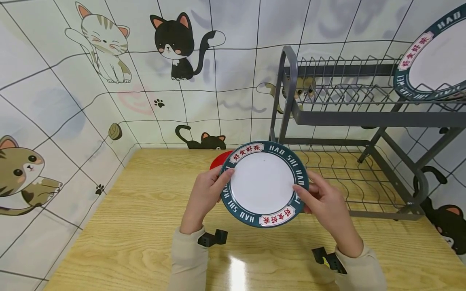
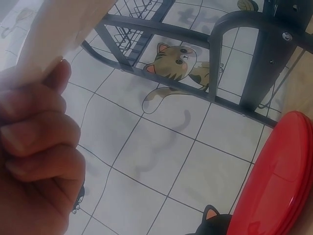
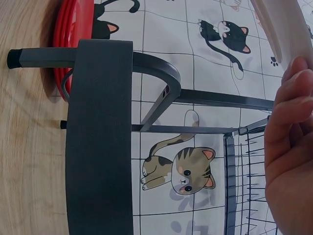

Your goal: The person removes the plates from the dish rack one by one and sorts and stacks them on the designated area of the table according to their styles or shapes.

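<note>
– Your left hand [image 1: 204, 189] and right hand [image 1: 328, 207] both grip a dark-rimmed plate [image 1: 263, 184], pinching its left and right edges with the thumbs on the face.

– Where exactly is that plate?

– Raised above the table [image 1: 145, 226], its white face tilted towards you, near and to the left of the wire rack [image 1: 378, 119]. Stacked red dishes [image 2: 274, 181] lie on the far side of it.

– So which step would you call this?

– Handling, most likely: you have the plate up and secured, not yet set down. Whether another is nested behind it, you cannot tell.

– And the next move?

– Probably it calls for keeping both pinches even and settling the plate before you loosen either hand. Should you go right, where a matching plate [image 1: 438, 58] leans in the upper tier, mind the wires.
</note>
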A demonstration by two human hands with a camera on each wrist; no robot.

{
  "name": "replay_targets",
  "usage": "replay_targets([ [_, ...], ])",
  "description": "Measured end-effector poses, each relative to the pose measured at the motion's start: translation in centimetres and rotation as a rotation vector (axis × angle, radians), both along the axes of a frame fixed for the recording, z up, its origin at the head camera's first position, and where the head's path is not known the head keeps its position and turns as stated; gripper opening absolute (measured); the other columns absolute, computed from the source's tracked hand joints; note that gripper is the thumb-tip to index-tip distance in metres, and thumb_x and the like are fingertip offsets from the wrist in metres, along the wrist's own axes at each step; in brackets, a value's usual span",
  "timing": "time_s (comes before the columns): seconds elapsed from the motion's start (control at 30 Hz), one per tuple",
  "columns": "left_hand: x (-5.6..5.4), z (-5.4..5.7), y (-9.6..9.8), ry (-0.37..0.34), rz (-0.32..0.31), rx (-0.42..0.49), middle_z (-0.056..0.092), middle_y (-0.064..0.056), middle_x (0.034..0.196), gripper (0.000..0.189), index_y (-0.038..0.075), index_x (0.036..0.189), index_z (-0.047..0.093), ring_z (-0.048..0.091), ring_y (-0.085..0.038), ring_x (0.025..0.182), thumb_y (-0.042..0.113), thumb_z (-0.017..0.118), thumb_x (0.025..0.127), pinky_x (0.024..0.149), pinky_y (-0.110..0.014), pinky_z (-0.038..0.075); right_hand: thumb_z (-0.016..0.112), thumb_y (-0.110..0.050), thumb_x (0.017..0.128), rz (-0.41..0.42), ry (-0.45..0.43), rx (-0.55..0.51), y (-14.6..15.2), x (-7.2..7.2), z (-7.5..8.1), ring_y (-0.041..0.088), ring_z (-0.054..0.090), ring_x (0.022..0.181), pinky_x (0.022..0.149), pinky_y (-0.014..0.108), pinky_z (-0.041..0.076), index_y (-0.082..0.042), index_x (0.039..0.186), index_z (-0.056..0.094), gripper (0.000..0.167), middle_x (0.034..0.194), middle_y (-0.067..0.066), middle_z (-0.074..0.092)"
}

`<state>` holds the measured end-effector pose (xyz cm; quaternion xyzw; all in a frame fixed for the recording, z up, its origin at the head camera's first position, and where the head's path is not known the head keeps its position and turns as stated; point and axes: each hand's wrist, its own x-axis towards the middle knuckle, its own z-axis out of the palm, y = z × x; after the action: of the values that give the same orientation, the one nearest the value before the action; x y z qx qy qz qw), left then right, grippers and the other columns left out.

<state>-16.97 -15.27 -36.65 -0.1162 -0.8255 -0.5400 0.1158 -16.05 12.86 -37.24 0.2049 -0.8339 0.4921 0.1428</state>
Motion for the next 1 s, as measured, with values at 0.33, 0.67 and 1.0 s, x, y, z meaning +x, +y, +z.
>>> replay_targets([
  [0.33, -0.1, 0.0, 0.0, 0.007, 0.004, 0.013, 0.053, -0.002, 0.055, 0.042, 0.017, 0.093, 0.063, 0.045, -0.020, 0.038, 0.054, 0.047, 0.084, 0.035, -0.027, 0.037, 0.062, -0.017, 0.084, -0.004, 0.011, 0.004, 0.1, 0.1, 0.3, 0.013, 0.048, 0.044, 0.042, 0.024, 0.043, -0.022, 0.126, 0.047, 0.045, 0.070, -0.003, 0.063],
  [0.67, -0.5, -0.2, -0.5, -0.018, 0.070, 0.060, 0.053, -0.006, 0.056, 0.043, 0.016, 0.085, 0.062, 0.046, -0.023, 0.040, 0.056, 0.048, 0.084, 0.035, -0.025, 0.035, 0.056, -0.008, 0.088, -0.042, 0.054, -0.026, 0.0, 0.2, 1.1, 0.013, 0.047, 0.045, 0.039, 0.023, 0.041, -0.013, 0.127, 0.047, 0.040, 0.060, -0.001, 0.055],
  [1.0, -0.7, -0.3, -1.5, -0.007, 0.119, 0.091, 0.054, -0.006, 0.056, 0.044, 0.012, 0.083, 0.062, 0.048, -0.021, 0.043, 0.053, 0.047, 0.086, 0.036, -0.026, 0.033, 0.051, -0.006, 0.090, -0.089, 0.104, -0.061, 0.5, 0.7, 2.0, 0.014, 0.047, 0.047, 0.040, 0.022, 0.039, -0.009, 0.122, 0.051, 0.032, 0.064, 0.005, 0.056],
])
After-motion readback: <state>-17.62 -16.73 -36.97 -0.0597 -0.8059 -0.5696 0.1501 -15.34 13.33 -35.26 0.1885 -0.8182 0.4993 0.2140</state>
